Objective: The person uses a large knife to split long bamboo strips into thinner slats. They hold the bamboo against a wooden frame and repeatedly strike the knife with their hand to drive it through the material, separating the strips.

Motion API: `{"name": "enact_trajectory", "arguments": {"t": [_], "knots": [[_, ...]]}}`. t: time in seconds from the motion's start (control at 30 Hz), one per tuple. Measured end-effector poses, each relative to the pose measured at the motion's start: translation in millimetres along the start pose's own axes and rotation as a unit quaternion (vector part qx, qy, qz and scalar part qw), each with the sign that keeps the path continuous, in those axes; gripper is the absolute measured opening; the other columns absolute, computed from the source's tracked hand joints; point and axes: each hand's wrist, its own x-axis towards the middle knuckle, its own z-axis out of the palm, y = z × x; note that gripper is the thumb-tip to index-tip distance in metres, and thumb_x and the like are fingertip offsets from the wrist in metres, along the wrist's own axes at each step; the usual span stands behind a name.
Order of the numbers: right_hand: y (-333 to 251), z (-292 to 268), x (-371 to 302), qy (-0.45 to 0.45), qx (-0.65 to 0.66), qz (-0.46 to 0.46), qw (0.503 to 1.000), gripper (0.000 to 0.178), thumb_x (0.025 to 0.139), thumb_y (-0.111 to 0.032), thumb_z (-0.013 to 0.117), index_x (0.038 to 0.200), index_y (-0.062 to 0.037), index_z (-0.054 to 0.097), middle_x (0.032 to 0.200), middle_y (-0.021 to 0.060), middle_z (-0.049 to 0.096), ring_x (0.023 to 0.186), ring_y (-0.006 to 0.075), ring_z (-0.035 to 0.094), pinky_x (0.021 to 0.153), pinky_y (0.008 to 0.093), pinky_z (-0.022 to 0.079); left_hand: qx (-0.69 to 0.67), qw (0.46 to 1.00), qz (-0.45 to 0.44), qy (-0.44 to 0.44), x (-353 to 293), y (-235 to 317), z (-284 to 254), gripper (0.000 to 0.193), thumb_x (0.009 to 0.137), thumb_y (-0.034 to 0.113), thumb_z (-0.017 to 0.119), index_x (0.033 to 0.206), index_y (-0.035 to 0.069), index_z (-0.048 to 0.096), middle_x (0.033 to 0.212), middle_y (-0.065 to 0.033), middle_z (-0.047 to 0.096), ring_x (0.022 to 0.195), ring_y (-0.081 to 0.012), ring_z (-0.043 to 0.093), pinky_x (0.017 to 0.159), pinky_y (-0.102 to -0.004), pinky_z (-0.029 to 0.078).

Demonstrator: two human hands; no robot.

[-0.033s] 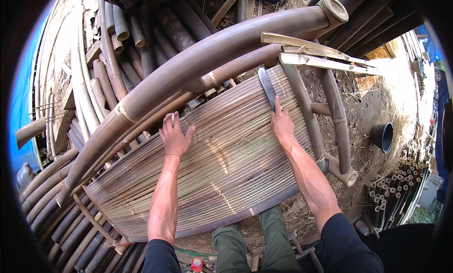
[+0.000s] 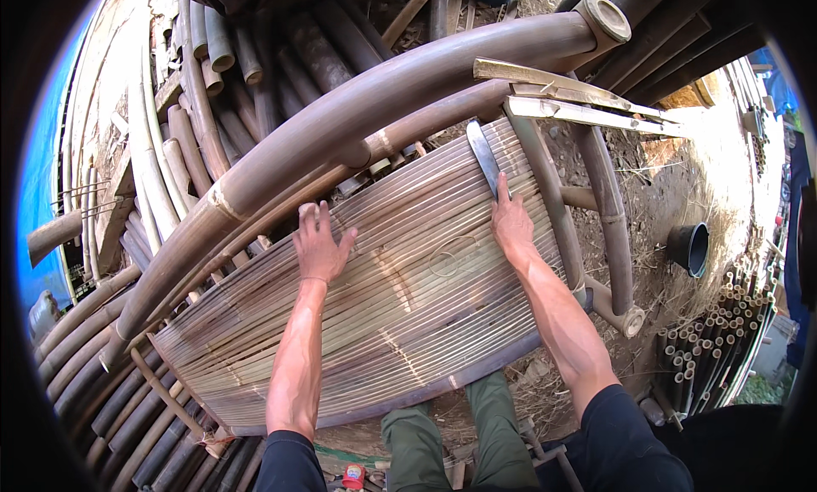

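L/R hands (image 2: 320,248) (image 2: 513,226) apart, knife (image 2: 482,154) nr slats' (image 2: 400,215) far edge.

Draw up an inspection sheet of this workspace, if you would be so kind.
Surface: slatted bamboo panel, framed, with a thick curved pole along its far side.
Job's things: long-bladed knife over the slats.
Clutter: pale split strips at the far right corner.
Hands: left hand empty, fingers spread; right hand gripping the knife.
Cables: nothing seen.
Surroundings: stacked bamboo poles, dark bucket, blue tarp.
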Motion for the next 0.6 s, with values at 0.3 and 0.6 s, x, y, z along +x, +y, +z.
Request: {"name": "enact_trajectory", "arguments": {"t": [0.3, 0.6], "knots": [[-17, -83, 18, -0.051, -0.174, -0.023, 0.983, 0.041, 0.099, -0.017, 0.032, 0.139, -0.0094, 0.039, 0.103, 0.0208, 0.061, 0.087, 0.0355, 0.067, 0.07, 0.0421, 0.056, -0.055, 0.99, 0.002, -0.127, 5, 2, -5, 0.083, 0.08, 0.058, 0.06, 0.142, 0.011, 0.033, 0.15, -0.0148, 0.027, 0.138, -0.0343, 0.027, 0.11, -0.0575, 0.02], [19, -110, -62, -0.018, -0.01, -0.048, 0.999, 0.06, 0.085, -0.006, 0.047, 0.142, -0.01, 0.03, 0.096, 0.0308, 0.053, 0.076, 0.0431, 0.064, 0.066, 0.0462, 0.054, -0.02, 0.982, -0.019, -0.189, 32, 67, -31, 0.085, 0.081, 0.054, 0.062, 0.143, 0.004, 0.032, 0.146, -0.0175, 0.033, 0.132, -0.0367, 0.037, 0.109, -0.0556, 0.025]]}}
